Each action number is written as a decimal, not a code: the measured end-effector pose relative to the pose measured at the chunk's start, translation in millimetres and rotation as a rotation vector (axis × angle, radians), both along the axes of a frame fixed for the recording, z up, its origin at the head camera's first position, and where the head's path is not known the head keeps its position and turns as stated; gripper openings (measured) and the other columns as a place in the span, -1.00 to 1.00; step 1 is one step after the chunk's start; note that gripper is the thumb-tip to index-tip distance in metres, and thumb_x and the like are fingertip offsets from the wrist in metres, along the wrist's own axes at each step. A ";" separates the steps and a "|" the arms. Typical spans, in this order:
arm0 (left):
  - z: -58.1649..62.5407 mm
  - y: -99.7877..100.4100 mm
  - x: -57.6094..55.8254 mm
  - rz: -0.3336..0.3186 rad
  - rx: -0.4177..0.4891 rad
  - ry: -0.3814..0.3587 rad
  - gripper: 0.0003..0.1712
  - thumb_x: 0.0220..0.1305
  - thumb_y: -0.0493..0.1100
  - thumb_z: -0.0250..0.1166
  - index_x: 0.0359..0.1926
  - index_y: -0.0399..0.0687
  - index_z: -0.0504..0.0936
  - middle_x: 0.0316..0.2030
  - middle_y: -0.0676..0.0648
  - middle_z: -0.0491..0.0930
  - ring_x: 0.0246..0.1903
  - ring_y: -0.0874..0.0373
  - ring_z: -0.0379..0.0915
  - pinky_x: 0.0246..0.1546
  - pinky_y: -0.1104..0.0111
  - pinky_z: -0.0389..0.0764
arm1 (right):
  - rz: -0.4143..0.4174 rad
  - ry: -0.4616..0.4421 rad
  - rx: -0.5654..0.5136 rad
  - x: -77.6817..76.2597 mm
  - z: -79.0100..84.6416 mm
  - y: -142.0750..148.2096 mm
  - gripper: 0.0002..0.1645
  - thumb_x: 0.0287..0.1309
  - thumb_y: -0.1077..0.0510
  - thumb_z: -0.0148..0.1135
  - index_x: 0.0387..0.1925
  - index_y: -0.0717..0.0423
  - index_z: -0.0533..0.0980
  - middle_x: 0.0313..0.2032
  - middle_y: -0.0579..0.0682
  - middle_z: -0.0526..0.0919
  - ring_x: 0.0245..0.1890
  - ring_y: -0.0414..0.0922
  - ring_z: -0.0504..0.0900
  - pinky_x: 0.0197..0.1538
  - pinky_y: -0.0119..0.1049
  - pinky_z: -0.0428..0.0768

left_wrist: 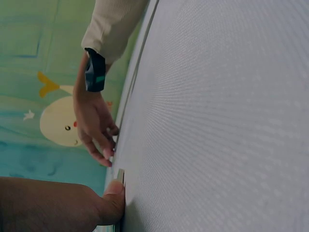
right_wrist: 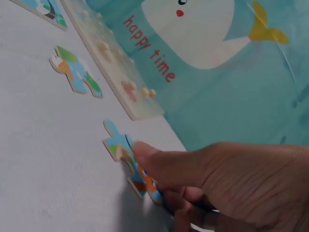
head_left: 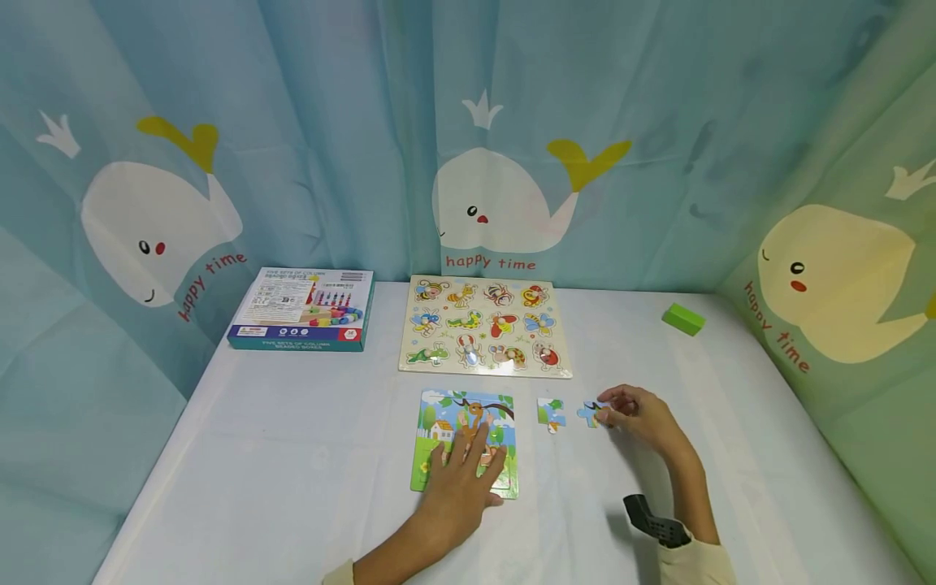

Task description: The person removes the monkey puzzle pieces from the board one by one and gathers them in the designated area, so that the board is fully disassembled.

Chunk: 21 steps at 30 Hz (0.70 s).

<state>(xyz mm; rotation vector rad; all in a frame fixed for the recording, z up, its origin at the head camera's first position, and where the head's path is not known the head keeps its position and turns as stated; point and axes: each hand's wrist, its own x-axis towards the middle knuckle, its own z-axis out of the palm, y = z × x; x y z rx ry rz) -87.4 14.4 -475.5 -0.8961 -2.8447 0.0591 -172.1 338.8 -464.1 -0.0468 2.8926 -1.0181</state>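
A small picture puzzle [head_left: 430, 463] with a house, trees and an animal on a branch lies on the table. My left hand [head_left: 455, 496] rests on it with fingers spread, covering its lower middle. In the left wrist view, the left thumb [left_wrist: 113, 198] lies at the board's edge. To the right, my right hand [head_left: 639, 416] pinches a jigsaw piece [right_wrist: 116, 145] between thumb and fingers, low over the table. The fingers hide part of it. Another jigsaw piece [head_left: 550, 413], green and blue, lies flat between that hand and the puzzle.
Behind the puzzle lies a wooden insect peg board [head_left: 485, 327]. A boxed bead toy [head_left: 301, 310] sits at the back left, and a green block [head_left: 683, 318] at the back right. A curtain [head_left: 351, 162] with whale prints hangs along the table's back and sides.
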 end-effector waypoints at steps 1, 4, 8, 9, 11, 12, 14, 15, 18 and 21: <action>0.1 0.0 0.2 0.000 0.001 0.003 -0.30 0.26 0.31 0.13 0.37 0.22 0.38 0.43 -0.17 0.21 0.29 -0.12 0.27 0.04 0.01 0.48 | 0.024 0.004 0.001 0.4 -0.6 0.9 -0.64 0.08 0.13 0.44 -0.12 0.25 0.60 -0.35 0.04 0.60 -0.37 -0.19 0.44 -0.32 -0.38 0.41; -0.4 0.1 -0.3 0.001 0.007 0.003 -0.29 0.25 0.32 0.13 0.36 0.22 0.39 0.42 -0.16 0.21 0.28 -0.12 0.27 0.03 0.01 0.48 | 0.070 0.021 0.002 2.1 -2.3 2.6 -0.56 -0.01 0.11 0.50 -0.11 0.25 0.58 -0.31 0.05 0.56 -0.30 -0.14 0.40 -0.25 -0.36 0.39; -0.1 0.3 -0.4 -0.002 0.018 -0.014 -0.30 0.26 0.30 0.13 0.37 0.22 0.38 0.43 -0.17 0.21 0.30 -0.13 0.25 0.04 0.00 0.48 | 0.081 0.050 0.025 4.4 -4.8 2.6 -0.53 -0.04 0.10 0.52 -0.11 0.22 0.57 -0.28 0.06 0.50 -0.25 -0.11 0.37 -0.20 -0.34 0.38; -0.1 0.3 -0.3 -0.003 0.020 -0.012 -0.31 0.27 0.30 0.13 0.37 0.21 0.39 0.42 -0.17 0.21 0.30 -0.13 0.26 0.04 0.00 0.48 | 0.078 0.055 0.030 4.6 -5.4 2.4 -0.53 -0.04 0.10 0.52 -0.11 0.22 0.57 -0.28 0.06 0.49 -0.25 -0.10 0.36 -0.20 -0.33 0.37; -0.8 0.5 -0.7 -0.008 0.027 0.000 -0.30 0.26 0.30 0.14 0.36 0.21 0.39 0.42 -0.18 0.22 0.29 -0.14 0.26 0.03 -0.01 0.48 | 0.070 0.059 0.038 5.1 -5.9 1.7 -0.54 -0.03 0.10 0.52 -0.11 0.21 0.56 -0.27 0.07 0.48 -0.25 -0.10 0.36 -0.20 -0.32 0.37; -1.2 0.4 -0.7 -0.008 0.030 0.009 -0.30 0.26 0.30 0.14 0.36 0.21 0.39 0.42 -0.18 0.22 0.29 -0.13 0.27 0.02 0.00 0.48 | 0.064 0.057 0.040 5.3 -6.1 1.3 -0.54 -0.03 0.11 0.51 -0.11 0.21 0.56 -0.26 0.07 0.48 -0.24 -0.09 0.36 -0.19 -0.31 0.37; -3.1 0.4 -1.4 -0.011 0.041 0.024 -0.29 0.24 0.32 0.15 0.36 0.22 0.40 0.41 -0.18 0.22 0.28 -0.14 0.27 0.00 -0.01 0.48 | 0.054 0.052 0.045 5.8 -6.3 0.4 -0.55 -0.02 0.10 0.51 -0.11 0.20 0.56 -0.25 0.08 0.47 -0.24 -0.08 0.37 -0.19 -0.30 0.36; -3.8 0.4 -1.7 -0.012 0.044 0.030 -0.29 0.23 0.32 0.16 0.35 0.23 0.40 0.41 -0.18 0.23 0.28 -0.15 0.27 0.00 -0.01 0.48 | 0.049 0.049 0.047 6.3 -6.5 -0.2 -0.55 -0.02 0.10 0.51 -0.11 0.19 0.56 -0.25 0.08 0.47 -0.24 -0.08 0.37 -0.19 -0.30 0.36; -3.4 0.2 -1.0 -0.011 0.044 0.032 -0.29 0.23 0.31 0.16 0.35 0.21 0.41 0.41 -0.18 0.23 0.28 -0.14 0.28 0.01 -0.01 0.48 | 0.030 0.042 0.057 7.7 -7.1 -2.5 -0.55 -0.01 0.09 0.51 -0.10 0.19 0.57 -0.24 0.08 0.46 -0.23 -0.07 0.37 -0.19 -0.29 0.36; -2.5 0.0 -0.5 -0.012 0.036 0.035 -0.30 0.25 0.30 0.16 0.35 0.20 0.42 0.41 -0.19 0.24 0.28 -0.13 0.28 0.01 0.00 0.48 | 0.016 0.040 0.064 8.9 -7.9 -4.6 -0.54 -0.01 0.09 0.50 -0.10 0.20 0.57 -0.23 0.09 0.45 -0.23 -0.07 0.37 -0.19 -0.27 0.36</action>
